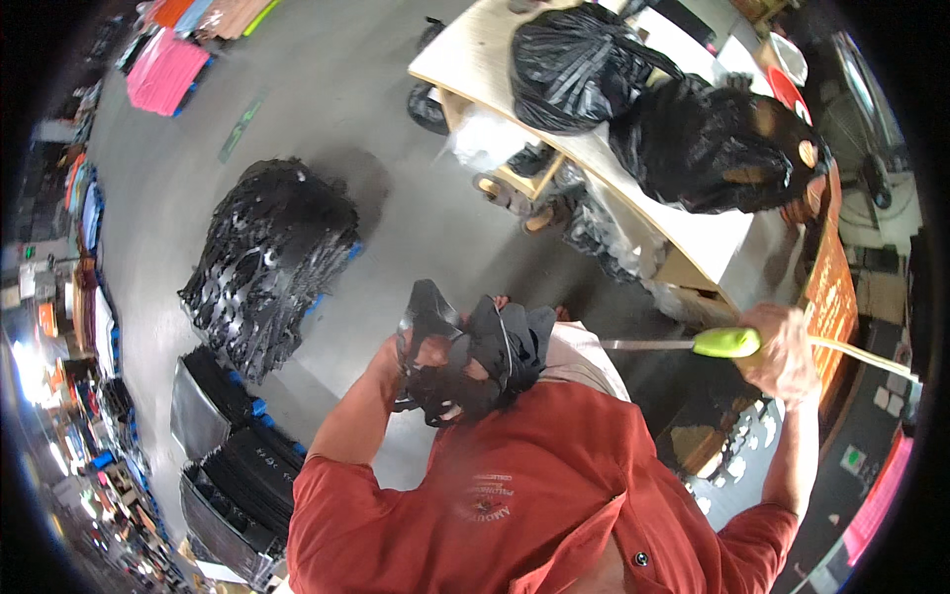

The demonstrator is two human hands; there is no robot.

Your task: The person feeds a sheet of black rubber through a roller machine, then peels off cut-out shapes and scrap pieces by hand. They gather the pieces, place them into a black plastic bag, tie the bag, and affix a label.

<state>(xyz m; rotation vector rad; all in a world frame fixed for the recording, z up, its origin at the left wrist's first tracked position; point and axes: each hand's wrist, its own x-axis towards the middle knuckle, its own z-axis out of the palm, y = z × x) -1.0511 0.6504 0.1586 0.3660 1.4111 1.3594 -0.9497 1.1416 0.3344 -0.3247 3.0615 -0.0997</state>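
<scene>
While your left hand point(429, 352) grips the black pieces point(515, 346), your right hand point(780, 358) is wrapped around the green-handled tool point(727, 343). A black bag point(579, 74) rests on the counter point(473, 45).

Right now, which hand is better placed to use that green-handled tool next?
Probably the right hand: it already grips the green-handled tool, whose thin end points leftward. The left hand is busy with the black bundle.

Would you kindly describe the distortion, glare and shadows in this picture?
Head view: fisheye curvature within a dark rim; white glare at far left; highlights on the black bags; soft shadow beside the black pile; bright sheen on the green handle.
</scene>
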